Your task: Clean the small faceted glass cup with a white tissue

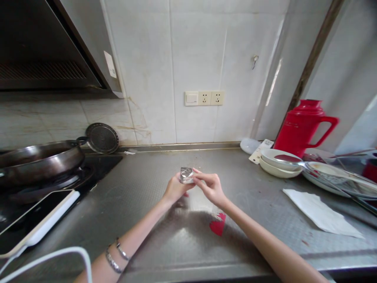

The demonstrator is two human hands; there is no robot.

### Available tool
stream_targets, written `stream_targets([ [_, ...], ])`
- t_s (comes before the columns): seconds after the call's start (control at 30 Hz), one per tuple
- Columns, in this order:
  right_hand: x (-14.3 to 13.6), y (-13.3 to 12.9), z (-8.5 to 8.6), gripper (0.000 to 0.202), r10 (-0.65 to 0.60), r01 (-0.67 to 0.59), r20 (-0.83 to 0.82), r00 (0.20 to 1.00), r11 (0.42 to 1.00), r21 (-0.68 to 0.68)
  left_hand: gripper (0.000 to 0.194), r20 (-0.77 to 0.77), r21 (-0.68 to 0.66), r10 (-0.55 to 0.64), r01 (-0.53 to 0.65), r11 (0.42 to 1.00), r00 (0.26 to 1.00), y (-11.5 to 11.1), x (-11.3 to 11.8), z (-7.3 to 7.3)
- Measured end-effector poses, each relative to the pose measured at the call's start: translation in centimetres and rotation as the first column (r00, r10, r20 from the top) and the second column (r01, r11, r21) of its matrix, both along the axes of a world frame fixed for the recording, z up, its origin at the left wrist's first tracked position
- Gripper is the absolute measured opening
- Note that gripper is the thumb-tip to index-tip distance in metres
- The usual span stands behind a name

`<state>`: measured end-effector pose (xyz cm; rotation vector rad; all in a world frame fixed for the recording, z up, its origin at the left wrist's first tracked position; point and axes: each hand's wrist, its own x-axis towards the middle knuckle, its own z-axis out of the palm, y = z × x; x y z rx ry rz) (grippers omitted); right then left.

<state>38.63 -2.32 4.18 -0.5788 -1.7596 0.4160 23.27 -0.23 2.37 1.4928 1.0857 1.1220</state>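
Observation:
My left hand [176, 187] is closed around a small, squarish, silvery piece with dark lines [186, 175], whose kind I cannot make out. From the right, the fingertips of my right hand [210, 188] pinch its edge. Both hands are close together, a little above the steel counter [147, 181]. A small reddish spot shows under the left hand, too small to tell what it is. On the counter near my right forearm lies a red scrap with a jagged edge [217, 225].
A steel pan [44, 163] stands on the stove at left, with a phone and white cable [50, 218] before it. To the right are a red thermos [300, 127], stacked bowls [279, 168], a large plate with utensils [338, 182] and a white paper napkin [321, 212].

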Motion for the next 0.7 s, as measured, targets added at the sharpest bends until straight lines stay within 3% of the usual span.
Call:
stream_targets([
  [0.07,0.4,0.6,0.0,0.019,-0.132,0.12,-0.12,0.984,0.987,-0.103,0.046,-0.009,-0.021,0.019,-0.019,1.0,1.0,-0.3,0.3,0.2],
  [0.17,0.7,1.4,-0.2,0.018,-0.246,0.231,-0.141,0.959,0.966,-0.12,0.049,0.001,-0.054,0.06,-0.06,0.997,0.998,-0.6,0.7,0.2],
  [0.33,0.4,0.8,-0.5,0.019,-0.136,0.135,-0.012,0.991,0.991,-0.018,0.051,0.039,-0.089,0.015,-0.012,0.996,0.999,-0.6,0.7,0.4],
  [0.47,0.0,0.1,-0.6,0.02,-0.044,0.042,0.04,0.998,0.998,0.038,0.047,0.063,-0.131,0.049,-0.041,0.991,0.997,-0.4,0.5,1.1],
  [0.6,0.1,0.4,-0.9,0.019,-0.051,0.051,0.006,0.999,0.996,-0.068,0.049,0.076,-0.136,0.053,-0.043,0.99,0.996,-0.1,0.3,1.0],
  [0.7,0.5,1.4,-1.0,0.024,-0.191,0.158,-0.14,0.972,0.963,-0.219,0.049,0.051,-0.134,0.038,-0.031,0.991,0.998,-0.1,0.2,0.6],
])
